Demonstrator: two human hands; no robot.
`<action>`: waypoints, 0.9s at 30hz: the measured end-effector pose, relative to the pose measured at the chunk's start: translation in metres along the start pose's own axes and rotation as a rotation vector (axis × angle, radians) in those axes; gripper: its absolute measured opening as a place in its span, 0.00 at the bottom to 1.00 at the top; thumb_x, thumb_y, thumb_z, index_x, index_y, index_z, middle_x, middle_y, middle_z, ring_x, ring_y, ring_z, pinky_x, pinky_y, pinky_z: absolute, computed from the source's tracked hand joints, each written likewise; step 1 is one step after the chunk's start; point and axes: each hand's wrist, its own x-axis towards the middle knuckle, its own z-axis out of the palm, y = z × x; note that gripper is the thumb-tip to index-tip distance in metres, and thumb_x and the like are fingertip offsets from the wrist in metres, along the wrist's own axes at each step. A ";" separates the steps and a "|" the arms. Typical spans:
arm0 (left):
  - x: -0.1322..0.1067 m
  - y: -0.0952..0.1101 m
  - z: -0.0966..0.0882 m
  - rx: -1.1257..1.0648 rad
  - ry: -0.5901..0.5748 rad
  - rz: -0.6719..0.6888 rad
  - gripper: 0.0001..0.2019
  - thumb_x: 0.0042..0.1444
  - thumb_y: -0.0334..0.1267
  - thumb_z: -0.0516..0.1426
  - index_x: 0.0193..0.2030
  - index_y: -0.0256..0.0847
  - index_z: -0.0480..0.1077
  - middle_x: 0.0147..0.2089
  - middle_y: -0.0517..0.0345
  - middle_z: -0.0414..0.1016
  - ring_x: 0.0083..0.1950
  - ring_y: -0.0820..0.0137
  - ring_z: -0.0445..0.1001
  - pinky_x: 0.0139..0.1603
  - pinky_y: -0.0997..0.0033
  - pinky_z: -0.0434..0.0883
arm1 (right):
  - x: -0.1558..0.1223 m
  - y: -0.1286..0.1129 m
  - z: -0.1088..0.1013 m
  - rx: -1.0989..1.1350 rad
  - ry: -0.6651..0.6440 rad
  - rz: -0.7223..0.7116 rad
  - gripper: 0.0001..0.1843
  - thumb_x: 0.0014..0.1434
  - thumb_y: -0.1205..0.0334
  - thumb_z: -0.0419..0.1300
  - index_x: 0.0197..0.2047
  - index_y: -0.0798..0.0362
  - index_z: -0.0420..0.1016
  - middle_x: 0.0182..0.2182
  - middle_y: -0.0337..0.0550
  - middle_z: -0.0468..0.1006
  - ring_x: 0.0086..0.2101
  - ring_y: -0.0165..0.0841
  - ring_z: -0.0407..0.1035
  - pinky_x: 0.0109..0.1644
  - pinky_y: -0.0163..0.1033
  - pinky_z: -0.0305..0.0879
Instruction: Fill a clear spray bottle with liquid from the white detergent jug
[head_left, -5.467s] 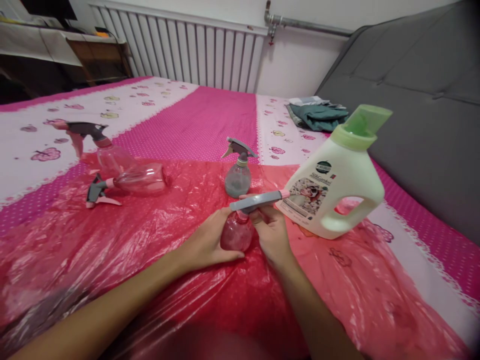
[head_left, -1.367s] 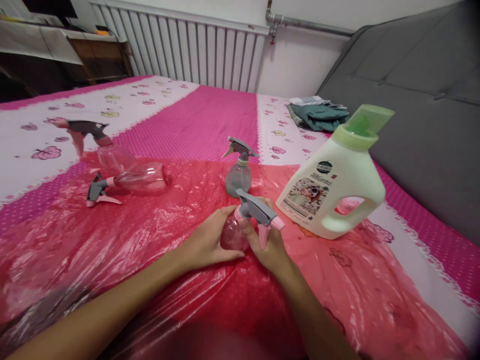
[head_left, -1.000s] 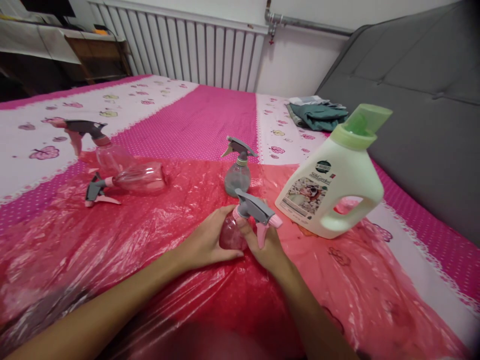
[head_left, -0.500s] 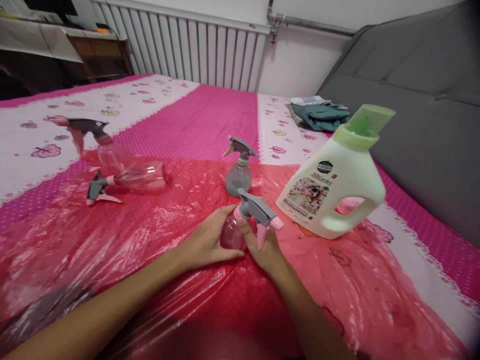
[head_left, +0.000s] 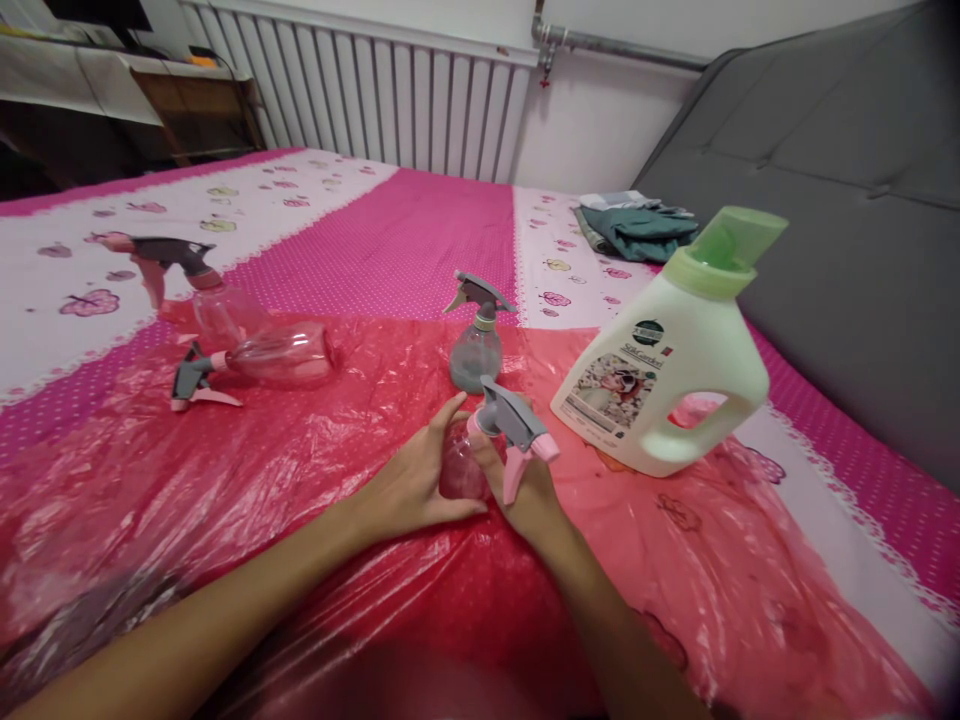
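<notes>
A clear spray bottle (head_left: 460,468) with a grey and pink trigger head stands upright on the red plastic sheet (head_left: 337,600). My left hand (head_left: 416,475) is wrapped round its body from the left. On the other side, my right hand (head_left: 525,490) grips the bottle near the neck, thumb in front, its other fingers mostly hidden behind the trigger head. The pink nozzle points to the right. Just behind it stands a grey spray bottle (head_left: 477,355). To the right is a pale green detergent jug (head_left: 660,370) with a green cap.
At the left, one pink spray bottle (head_left: 281,355) lies on its side, with another pink-topped spray bottle (head_left: 229,315) behind it. Folded clothes (head_left: 637,228) rest on the bed near the grey headboard (head_left: 825,160). A white radiator (head_left: 375,95) lines the far wall.
The bottle's trigger head has turned slightly, its nozzle shifting a little left and down. Both hands stay round the bottle in nearly the same place.
</notes>
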 end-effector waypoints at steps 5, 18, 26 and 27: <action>-0.003 -0.007 0.003 0.056 0.014 0.103 0.66 0.60 0.55 0.71 0.82 0.58 0.20 0.80 0.33 0.56 0.74 0.37 0.69 0.67 0.35 0.73 | 0.001 -0.003 0.000 -0.009 0.006 0.003 0.24 0.71 0.38 0.56 0.49 0.52 0.76 0.51 0.47 0.76 0.53 0.35 0.68 0.64 0.44 0.66; 0.001 0.005 -0.001 0.092 0.000 0.055 0.52 0.62 0.55 0.69 0.82 0.54 0.41 0.74 0.40 0.66 0.66 0.44 0.76 0.64 0.43 0.76 | 0.001 -0.003 -0.003 0.065 -0.018 0.067 0.30 0.69 0.34 0.58 0.58 0.50 0.74 0.49 0.48 0.77 0.50 0.37 0.71 0.61 0.45 0.69; 0.002 0.007 -0.003 0.085 -0.034 0.037 0.51 0.63 0.51 0.68 0.82 0.52 0.41 0.75 0.40 0.63 0.68 0.44 0.74 0.66 0.43 0.74 | 0.001 -0.003 -0.004 0.184 -0.065 0.061 0.37 0.69 0.29 0.52 0.65 0.50 0.71 0.50 0.50 0.77 0.55 0.37 0.73 0.64 0.43 0.73; 0.002 0.007 -0.003 0.091 -0.033 0.038 0.51 0.63 0.52 0.68 0.82 0.52 0.40 0.75 0.40 0.63 0.68 0.44 0.73 0.66 0.42 0.74 | 0.001 -0.003 -0.004 0.193 -0.067 0.059 0.37 0.70 0.30 0.50 0.65 0.50 0.71 0.50 0.51 0.77 0.55 0.37 0.73 0.65 0.43 0.72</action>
